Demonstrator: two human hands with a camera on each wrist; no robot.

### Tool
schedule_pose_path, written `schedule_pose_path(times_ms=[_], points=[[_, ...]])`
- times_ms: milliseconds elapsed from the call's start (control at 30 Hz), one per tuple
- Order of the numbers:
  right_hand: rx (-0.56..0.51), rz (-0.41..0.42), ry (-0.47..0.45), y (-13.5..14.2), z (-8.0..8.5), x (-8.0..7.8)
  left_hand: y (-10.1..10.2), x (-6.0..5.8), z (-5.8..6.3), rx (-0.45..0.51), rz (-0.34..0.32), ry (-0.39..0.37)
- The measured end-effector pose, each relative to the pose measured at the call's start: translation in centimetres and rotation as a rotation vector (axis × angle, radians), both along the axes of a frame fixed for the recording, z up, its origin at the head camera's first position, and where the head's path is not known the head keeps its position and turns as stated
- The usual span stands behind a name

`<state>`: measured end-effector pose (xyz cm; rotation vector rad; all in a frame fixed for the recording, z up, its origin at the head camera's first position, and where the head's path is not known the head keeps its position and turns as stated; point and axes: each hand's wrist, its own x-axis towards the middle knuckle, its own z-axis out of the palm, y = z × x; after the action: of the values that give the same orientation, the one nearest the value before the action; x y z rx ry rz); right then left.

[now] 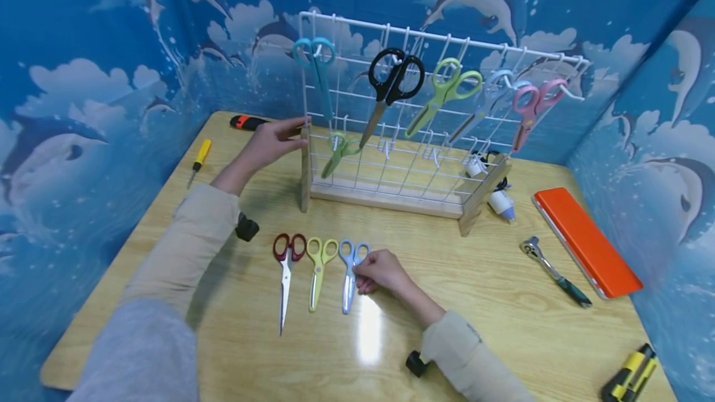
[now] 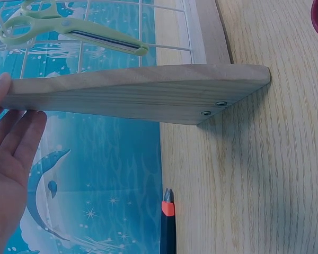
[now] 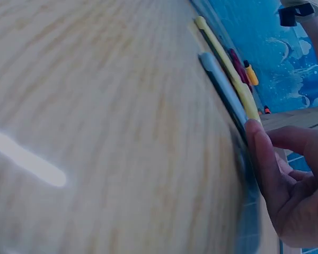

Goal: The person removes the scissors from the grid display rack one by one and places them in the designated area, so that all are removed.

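Observation:
My left hand (image 1: 272,143) holds the wooden left end post (image 1: 305,172) of a white wire rack, its thumb and fingers on opposite faces in the left wrist view. With its fingertips, my right hand (image 1: 382,270) pinches light blue scissors (image 1: 348,287) near the pivot; they lie blades toward me on the table. Beside them, to the left, lie yellow scissors (image 1: 316,281) and dark red-handled scissors (image 1: 286,281), roughly parallel. On the rack's hooks hang teal scissors (image 1: 321,76), large black-handled scissors (image 1: 388,89), green scissors (image 1: 441,95), pale blue scissors (image 1: 488,104), pink scissors (image 1: 530,116) and small green scissors (image 1: 339,154).
A yellow screwdriver (image 1: 202,152) and a black-and-orange tool (image 1: 248,123) lie at the back left. On the right are a ratchet wrench (image 1: 553,268), an orange case (image 1: 588,244), a white-and-purple bottle (image 1: 501,203) and yellow-and-black cutters (image 1: 631,374). Dolphin-printed cloth surrounds the table.

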<state>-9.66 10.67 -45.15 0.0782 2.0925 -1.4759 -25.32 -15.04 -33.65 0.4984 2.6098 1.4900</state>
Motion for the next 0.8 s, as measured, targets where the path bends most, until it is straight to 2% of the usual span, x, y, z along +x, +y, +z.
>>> schedule_pose_path(times_ms=[100,200,267,300,400,433,467,533,600,667,733,800], points=[[-0.044,-0.009,0.067,0.4,0.7,-0.6,0.0,0.1,0.0,-0.002,0.003,-0.004],[-0.1,-0.05,0.178,0.6,1.9,-1.6,0.0,0.1,0.1,0.004,0.003,-0.011],[-0.158,-0.069,0.272,1.0,1.6,-3.0,0.0,0.1,0.1,0.004,0.002,-0.012],[-0.182,-0.078,0.317,1.1,2.1,-3.7,0.0,0.1,0.0,0.006,0.001,-0.013],[-0.323,-0.114,0.493,2.4,-0.2,-8.0,0.0,0.1,0.0,0.014,0.0,-0.01],[-0.372,-0.122,0.554,2.9,-0.7,-9.5,0.0,0.1,0.0,0.013,0.001,-0.007],[-0.406,-0.137,0.606,3.2,-0.5,-10.8,0.0,0.0,0.0,0.015,0.001,-0.005],[-0.473,-0.167,0.704,3.3,1.5,-12.2,0.0,0.0,-0.1,0.012,0.001,-0.005],[-0.483,-0.194,0.775,2.8,5.9,-12.1,-0.1,0.0,-0.1,0.014,0.0,-0.005],[-0.433,-0.222,0.851,1.8,10.8,-10.8,-0.1,-0.1,-0.1,0.016,-0.004,-0.004],[-0.337,-0.263,0.889,0.9,14.9,-9.4,-0.1,-0.1,-0.2,0.022,-0.008,-0.003],[-0.221,-0.299,0.933,0.4,16.5,-9.2,-0.1,-0.2,-0.3,0.028,-0.013,-0.004]])
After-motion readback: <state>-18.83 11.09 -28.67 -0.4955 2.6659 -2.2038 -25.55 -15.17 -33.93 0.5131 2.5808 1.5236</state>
